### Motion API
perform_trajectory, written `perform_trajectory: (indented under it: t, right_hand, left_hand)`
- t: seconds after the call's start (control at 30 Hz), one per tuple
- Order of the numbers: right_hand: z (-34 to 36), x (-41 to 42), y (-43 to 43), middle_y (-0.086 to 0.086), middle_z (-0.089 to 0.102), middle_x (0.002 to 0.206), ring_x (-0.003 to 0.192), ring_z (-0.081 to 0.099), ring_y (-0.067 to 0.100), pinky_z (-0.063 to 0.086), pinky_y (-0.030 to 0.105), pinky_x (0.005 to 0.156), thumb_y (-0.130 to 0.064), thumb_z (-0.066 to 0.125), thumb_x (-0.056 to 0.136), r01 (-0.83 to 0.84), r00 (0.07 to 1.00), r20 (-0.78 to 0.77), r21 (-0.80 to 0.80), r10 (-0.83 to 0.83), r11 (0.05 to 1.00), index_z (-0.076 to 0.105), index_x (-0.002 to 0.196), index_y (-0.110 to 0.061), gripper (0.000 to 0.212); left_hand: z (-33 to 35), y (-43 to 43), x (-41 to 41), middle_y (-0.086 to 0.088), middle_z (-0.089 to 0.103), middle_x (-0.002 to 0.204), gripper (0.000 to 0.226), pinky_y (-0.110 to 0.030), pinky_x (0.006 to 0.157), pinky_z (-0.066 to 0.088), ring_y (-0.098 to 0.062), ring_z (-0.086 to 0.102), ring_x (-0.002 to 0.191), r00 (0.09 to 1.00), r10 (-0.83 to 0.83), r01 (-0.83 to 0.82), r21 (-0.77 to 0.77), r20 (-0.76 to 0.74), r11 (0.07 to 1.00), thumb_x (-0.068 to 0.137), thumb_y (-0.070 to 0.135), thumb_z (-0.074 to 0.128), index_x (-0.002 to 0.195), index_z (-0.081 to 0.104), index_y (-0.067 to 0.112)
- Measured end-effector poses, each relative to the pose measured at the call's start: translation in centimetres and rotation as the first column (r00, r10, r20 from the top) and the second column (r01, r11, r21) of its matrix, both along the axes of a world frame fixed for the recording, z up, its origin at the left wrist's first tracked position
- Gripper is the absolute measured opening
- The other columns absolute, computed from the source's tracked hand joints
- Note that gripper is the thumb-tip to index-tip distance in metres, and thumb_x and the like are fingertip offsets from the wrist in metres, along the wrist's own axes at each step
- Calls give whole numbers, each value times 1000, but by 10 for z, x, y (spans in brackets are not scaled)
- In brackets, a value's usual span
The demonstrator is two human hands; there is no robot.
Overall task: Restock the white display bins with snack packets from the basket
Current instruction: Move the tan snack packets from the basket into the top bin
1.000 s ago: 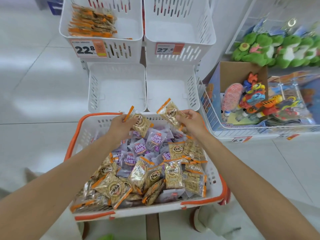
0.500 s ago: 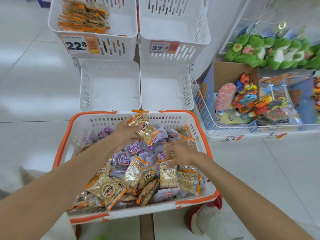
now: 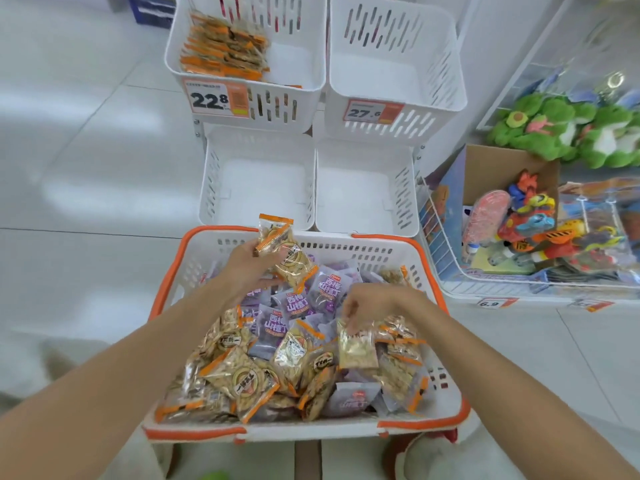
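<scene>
A white basket with an orange rim point(image 3: 346, 432) sits in front of me, full of orange-edged and purple snack packets point(image 3: 298, 303). My left hand point(image 3: 247, 268) holds a few orange-edged packets point(image 3: 282, 247) above the basket's far edge. My right hand point(image 3: 370, 306) pinches the top of one orange-edged packet point(image 3: 356, 349) and lifts it from the pile. Beyond the basket stand four white display bins. The upper left bin point(image 3: 298, 95), tagged 22.8, holds a stack of orange packets point(image 3: 225, 50). The upper right bin point(image 3: 436, 98) and both lower bins point(image 3: 214, 174) point(image 3: 405, 188) hold nothing.
A wire tray point(image 3: 446, 265) with a cardboard box of colourful toys point(image 3: 533, 216) stands to the right of the bins. Green plush toys point(image 3: 561, 129) lie behind it. White tiled floor point(image 3: 86, 161) spreads to the left.
My right hand passed its packet to the left hand, dropped into the basket and now pinches another orange-edged packet. My left hand kept its packets raised near the far rim.
</scene>
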State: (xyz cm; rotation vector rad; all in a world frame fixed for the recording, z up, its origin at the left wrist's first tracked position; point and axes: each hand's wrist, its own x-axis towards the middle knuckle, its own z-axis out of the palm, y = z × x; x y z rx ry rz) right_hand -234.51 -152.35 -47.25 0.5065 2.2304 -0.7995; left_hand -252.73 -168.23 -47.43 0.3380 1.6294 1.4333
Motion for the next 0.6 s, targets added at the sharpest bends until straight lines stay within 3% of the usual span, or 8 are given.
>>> perform_trajectory:
  t: [0.1,0.2,0.3,0.37,0.47,0.53,0.6]
  right_hand:
    - [30,-4,16,-2,50,63,60,43,10,34,20,61,-12,72,88,230,906,-314,-202,-285,952,63,74,-1,20]
    - [44,-17,14,-4,67,81,77,63,6,50,20,76,-10,74,86,342,755,-433,-380,-492,860,70,85,-12,5]
    - [40,-36,1,-2,69,105,96,67,6,53,22,85,-13,73,88,337,729,-475,-378,-493,862,67,102,-15,16]
    - [36,-46,-6,-3,63,114,97,66,9,53,22,82,-13,74,87,350,706,-496,-376,-506,858,60,116,-21,34]
    - [35,-57,-11,2,57,119,100,65,18,52,25,78,-14,77,84,368,676,-512,-388,-530,845,50,134,-29,58]
    - [40,-64,-13,5,57,118,97,64,15,52,21,74,-14,77,84,369,658,-523,-403,-542,838,55,129,-28,52]
    - [47,-72,-15,7,60,109,87,62,13,55,25,76,-10,77,84,362,612,-546,-450,-572,816,61,116,-21,38]
  left_hand:
    - [-1,-8,-6,-16,69,113,27,-44,87,59,-29,69,93,1000,-15,15,-22,-10,1000,90,14,70,114,59,18]
    - [0,-12,-3,-14,66,115,39,-45,83,59,-29,67,94,994,-105,107,-49,35,993,91,22,68,127,55,15]
    - [7,-11,6,-6,58,133,48,-40,72,61,-30,64,107,979,-181,185,-36,96,982,94,39,59,136,47,19]
    - [16,-10,10,-2,62,126,38,-33,70,60,-21,68,97,980,-191,194,-40,59,980,98,48,47,126,51,23]
    - [20,-11,7,7,59,124,60,-32,82,58,-13,65,104,973,-228,229,-23,36,973,89,65,49,134,45,25]
    - [22,-12,7,3,65,121,65,-27,81,58,-8,67,102,968,-249,249,0,-18,968,81,52,71,135,46,24]
    - [23,-12,4,2,68,104,56,-17,65,55,-4,69,82,972,-218,220,17,-83,975,81,22,79,128,50,24]
